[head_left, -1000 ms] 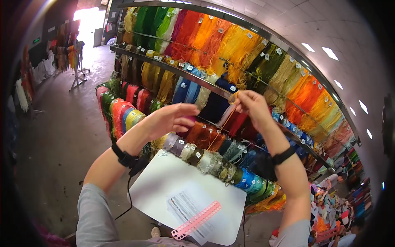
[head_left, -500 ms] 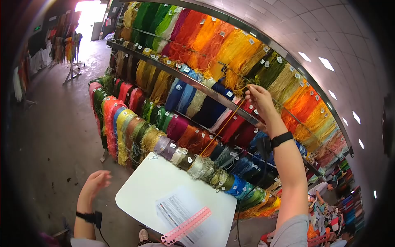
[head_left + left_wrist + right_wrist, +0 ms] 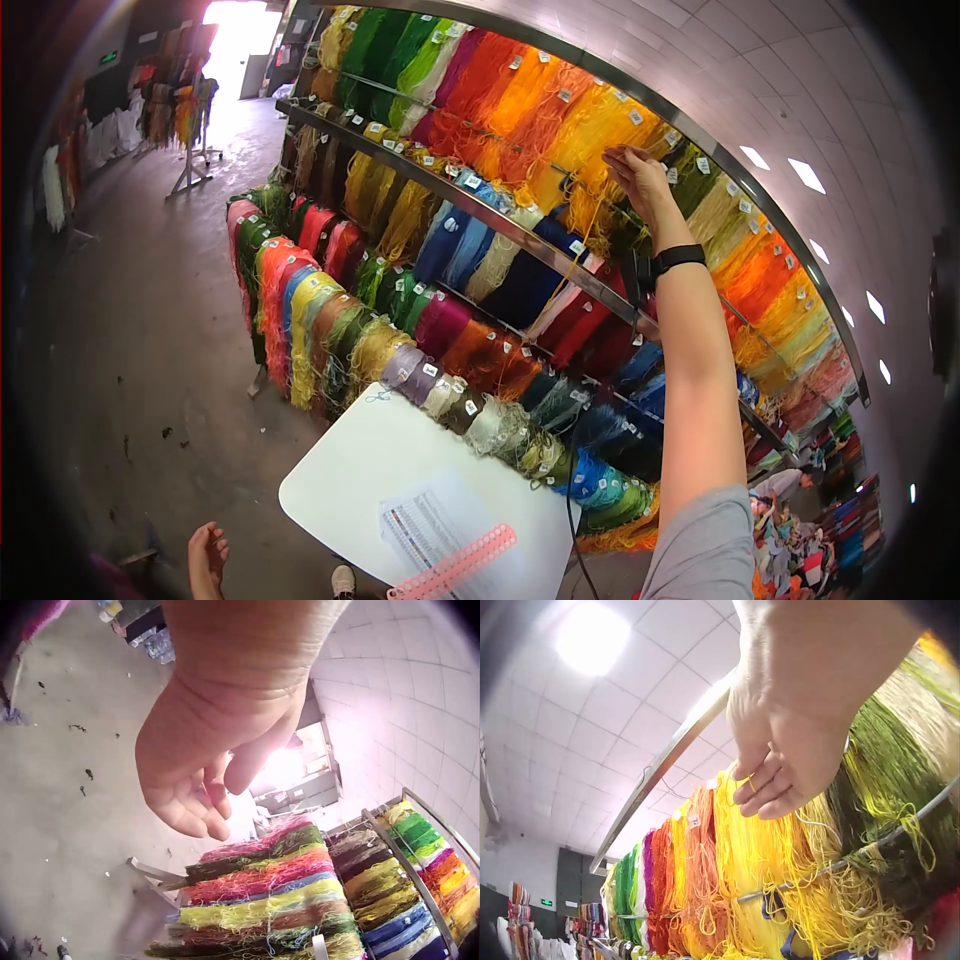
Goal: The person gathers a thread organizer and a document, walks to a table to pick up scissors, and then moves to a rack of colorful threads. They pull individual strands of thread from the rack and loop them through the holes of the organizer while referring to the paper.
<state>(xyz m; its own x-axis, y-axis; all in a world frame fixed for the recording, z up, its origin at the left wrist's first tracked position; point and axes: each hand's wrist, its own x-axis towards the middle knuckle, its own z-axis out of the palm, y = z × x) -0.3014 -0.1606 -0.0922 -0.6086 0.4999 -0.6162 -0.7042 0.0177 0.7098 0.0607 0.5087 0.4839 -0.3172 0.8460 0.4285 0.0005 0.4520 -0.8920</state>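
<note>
My right hand is raised in front of the yellow skeins on the upper rail, its fingers bent together. Between thumb and fingers it pinches a thin yellow thread, a short loop of which shows in the right wrist view. In the head view the thread slants down from the hand across the metal bar. Low at the left, my left hand hangs over the floor, away from the rack. Its fingers are loosely curled and hold nothing, as the left wrist view also shows.
A white board carries a printed sheet and a pink strip with holes. Tagged skeins in many colours hang on the rack behind its metal bar. A black cable hangs below my right arm. Another person is at the far right.
My right hand has risen with the yellow thread from the bar to the upper yellow skeins. The left hand has dropped from beside the thread to low at the left.
</note>
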